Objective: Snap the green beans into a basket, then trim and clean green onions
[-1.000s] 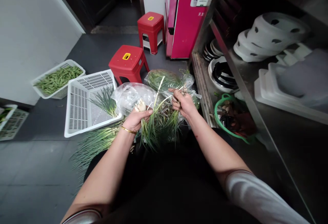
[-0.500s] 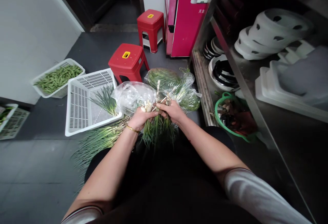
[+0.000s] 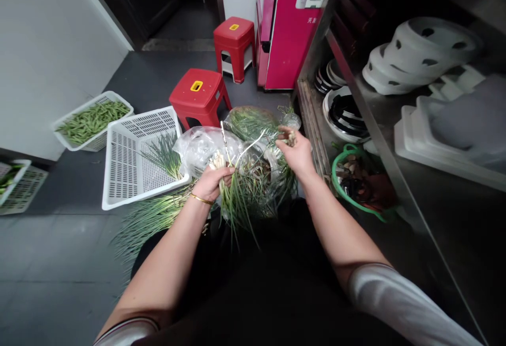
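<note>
My left hand is closed around a bunch of spring onions, white ends up and green leaves hanging down. One long white stalk sticks up above that grip. Apart from it, on the right, my right hand is closed on another bunch of spring onions, its pale ends showing at the fingers. Between and beyond both hands lie clear plastic bags and loose greens. A white basket with some spring onions inside stands left of my left hand. More spring onions lie below the basket.
Two red stools, a nearer one and a farther one, stand ahead. A basket of green bean pods is at the left. On the right are a metal shelf with dishes and a green-rimmed basket.
My hands were close together over the onions. My right hand has moved right and away with a bunch, while my left hand stays nearly in place with its own.
</note>
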Tool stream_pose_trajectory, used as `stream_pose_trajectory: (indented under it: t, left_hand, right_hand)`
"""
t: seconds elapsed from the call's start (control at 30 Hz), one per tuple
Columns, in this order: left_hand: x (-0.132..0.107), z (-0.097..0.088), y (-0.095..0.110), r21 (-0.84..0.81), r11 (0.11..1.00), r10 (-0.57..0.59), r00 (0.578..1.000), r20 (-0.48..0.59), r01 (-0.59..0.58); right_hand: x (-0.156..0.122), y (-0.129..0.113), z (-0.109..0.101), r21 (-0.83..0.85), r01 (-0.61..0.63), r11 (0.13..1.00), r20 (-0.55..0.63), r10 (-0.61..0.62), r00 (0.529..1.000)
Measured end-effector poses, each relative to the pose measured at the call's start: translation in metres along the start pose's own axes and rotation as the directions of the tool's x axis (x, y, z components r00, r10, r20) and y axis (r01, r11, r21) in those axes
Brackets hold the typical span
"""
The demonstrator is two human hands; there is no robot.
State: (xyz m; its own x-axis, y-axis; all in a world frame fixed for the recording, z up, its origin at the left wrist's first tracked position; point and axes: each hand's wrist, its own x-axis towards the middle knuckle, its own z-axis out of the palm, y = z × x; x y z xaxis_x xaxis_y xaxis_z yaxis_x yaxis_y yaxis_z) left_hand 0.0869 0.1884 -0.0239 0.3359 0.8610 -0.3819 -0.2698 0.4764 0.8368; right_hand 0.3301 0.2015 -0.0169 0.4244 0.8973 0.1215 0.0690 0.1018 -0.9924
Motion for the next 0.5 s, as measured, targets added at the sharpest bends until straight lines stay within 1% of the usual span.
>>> stream_pose_trajectory:
  t: [0.07, 0.1, 0.13, 0.17, 0.2, 0.23, 0.27, 0.3, 0.33, 0.37, 0.4, 0.43, 0.47, 0.5]
  left_hand:
    - [0.000, -0.002, 0.002, -0.014, 1.000, 0.021, 1.000, -0.010, -0.021]
    - [-0.001, -0.003, 0.003, -0.020, 0.999, 0.030, 0.999, -0.015, -0.030]
    - [-0.001, -0.004, 0.003, -0.024, 0.999, 0.035, 0.999, -0.018, -0.036]
    - [-0.001, -0.004, 0.003, -0.023, 0.999, 0.035, 0.999, -0.017, -0.035]
    - [0.000, -0.004, 0.002, -0.020, 0.999, 0.030, 0.999, -0.011, -0.030]
    - [0.000, -0.002, 0.001, -0.017, 1.000, 0.026, 1.000, -0.005, -0.026]
    - [0.000, -0.001, 0.000, -0.014, 1.000, 0.021, 1.000, 0.004, -0.021]
    - [0.001, 0.001, -0.002, -0.010, 1.000, 0.018, 1.000, 0.015, -0.017]
    - [0.002, 0.003, -0.004, -0.004, 1.000, 0.016, 1.000, 0.024, -0.016]
    - [0.002, 0.004, -0.006, 0.009, 1.000, 0.012, 0.999, 0.034, -0.013]
    - [0.003, 0.005, -0.008, 0.032, 0.999, 0.012, 0.999, 0.037, -0.013]
    - [0.004, 0.006, -0.010, 0.066, 0.998, 0.017, 0.999, 0.032, -0.019]
    - [0.004, 0.006, -0.012, 0.108, 0.994, 0.032, 0.999, 0.019, -0.034]
    - [0.005, 0.005, -0.013, 0.154, 0.987, 0.054, 0.999, 0.002, -0.053]
  right_hand:
    - [-0.001, 0.001, 0.001, -0.078, 0.036, 0.996, 0.007, -0.035, 0.999]
    - [-0.003, 0.000, 0.002, -0.081, 0.026, 0.996, 0.006, -0.025, 1.000]
    - [-0.006, -0.001, 0.005, -0.073, -0.005, 0.997, 0.034, 0.008, 0.999]
    - [-0.011, -0.003, 0.009, -0.062, -0.050, 0.997, 0.100, 0.056, 0.993]
    - [-0.017, -0.004, 0.015, -0.054, -0.106, 0.993, 0.199, 0.115, 0.973]
    - [-0.025, -0.004, 0.022, -0.052, -0.166, 0.985, 0.314, 0.174, 0.933]
    - [-0.033, -0.003, 0.031, -0.051, -0.218, 0.975, 0.413, 0.219, 0.884]
    - [-0.040, -0.002, 0.039, -0.049, -0.259, 0.965, 0.488, 0.249, 0.836]
    - [-0.047, 0.001, 0.047, -0.048, -0.274, 0.960, 0.531, 0.257, 0.808]
    - [-0.052, 0.004, 0.054, -0.050, -0.265, 0.963, 0.543, 0.249, 0.802]
    - [-0.055, 0.007, 0.058, -0.061, -0.232, 0.971, 0.530, 0.228, 0.817]
    - [-0.057, 0.010, 0.061, -0.080, -0.184, 0.980, 0.501, 0.199, 0.842]
    - [-0.057, 0.012, 0.061, -0.106, -0.141, 0.984, 0.470, 0.174, 0.865]
    - [-0.056, 0.014, 0.060, -0.135, -0.116, 0.984, 0.454, 0.165, 0.876]
